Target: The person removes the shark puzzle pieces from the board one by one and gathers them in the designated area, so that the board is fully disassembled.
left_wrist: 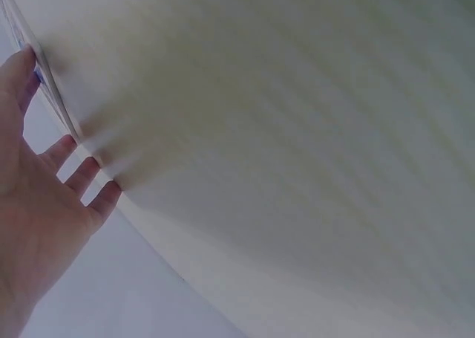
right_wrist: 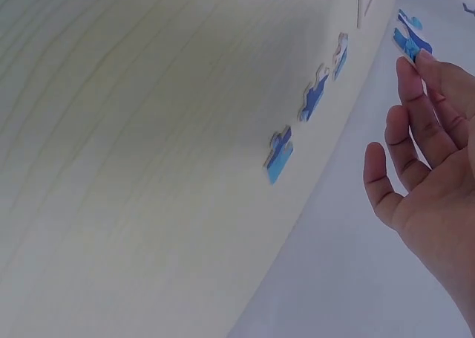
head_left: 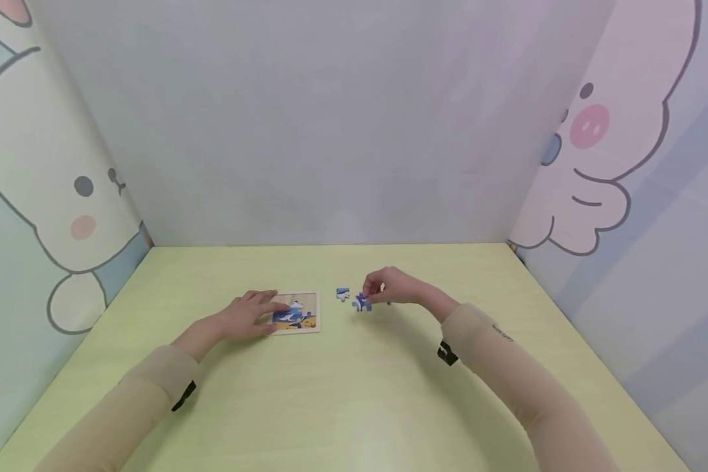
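My left hand [head_left: 244,318] lies spread at the left side of a small wooden puzzle tray [head_left: 318,313], its fingers and thumb touching the tray's edge and inside. Part of a blue and orange sea picture [head_left: 297,321] is laid in it, with bare wood above. In the left wrist view the left hand [left_wrist: 44,197] reaches the tray's rim with fairly straight fingers. Right of the tray, my right hand [head_left: 392,286] pinches a blue jigsaw piece [right_wrist: 410,42] between thumb and index finger, raised off the table. The right hand's [right_wrist: 438,145] other fingers are loosely bent.
Loose jigsaw pieces lie on the pale yellow table [head_left: 354,393]: a blue and white one [head_left: 343,294], a dark blue one [right_wrist: 313,94] and a two-tone blue one [right_wrist: 278,156]. A grey wall [head_left: 330,131] stands behind, with cartoon-printed panels at both sides.
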A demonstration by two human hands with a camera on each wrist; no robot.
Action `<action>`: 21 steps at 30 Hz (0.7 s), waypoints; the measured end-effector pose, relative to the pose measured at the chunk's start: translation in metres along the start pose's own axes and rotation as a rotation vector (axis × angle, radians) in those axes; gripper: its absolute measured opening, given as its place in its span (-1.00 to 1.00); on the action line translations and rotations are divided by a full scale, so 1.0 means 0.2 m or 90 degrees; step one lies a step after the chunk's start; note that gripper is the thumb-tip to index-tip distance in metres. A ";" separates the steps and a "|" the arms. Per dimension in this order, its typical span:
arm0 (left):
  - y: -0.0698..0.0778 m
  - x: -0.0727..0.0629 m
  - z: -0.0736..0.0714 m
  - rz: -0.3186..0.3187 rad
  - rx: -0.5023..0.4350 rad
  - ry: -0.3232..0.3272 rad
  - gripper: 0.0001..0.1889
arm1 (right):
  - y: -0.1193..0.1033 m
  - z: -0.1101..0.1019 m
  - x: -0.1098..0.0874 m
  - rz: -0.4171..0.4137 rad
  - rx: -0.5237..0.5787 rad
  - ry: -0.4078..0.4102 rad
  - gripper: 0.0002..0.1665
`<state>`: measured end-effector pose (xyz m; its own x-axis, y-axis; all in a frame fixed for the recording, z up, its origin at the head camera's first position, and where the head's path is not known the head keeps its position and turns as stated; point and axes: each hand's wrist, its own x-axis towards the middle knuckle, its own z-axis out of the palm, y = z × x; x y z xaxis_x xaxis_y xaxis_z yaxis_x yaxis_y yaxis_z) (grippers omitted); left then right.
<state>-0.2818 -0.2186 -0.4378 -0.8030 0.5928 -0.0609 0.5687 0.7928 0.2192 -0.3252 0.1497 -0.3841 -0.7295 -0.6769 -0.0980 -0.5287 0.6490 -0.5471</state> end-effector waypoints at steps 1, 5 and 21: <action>0.00 0.00 0.00 -0.002 0.000 -0.001 -0.46 | 0.01 0.00 -0.01 0.001 0.004 -0.001 -0.95; 0.00 0.00 0.00 -0.002 0.009 -0.003 -0.45 | 0.05 -0.01 -0.06 0.006 0.010 -0.002 -0.95; -0.05 0.00 -0.02 0.023 -0.051 -0.011 -0.44 | 0.26 0.01 -0.18 0.041 0.015 -0.019 -0.96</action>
<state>-0.2882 -0.2259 -0.4359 -0.7785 0.6240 -0.0676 0.5809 0.7571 0.2987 -0.3249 0.2060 -0.4111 -0.7484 -0.6442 -0.1579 -0.4706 0.6836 -0.5579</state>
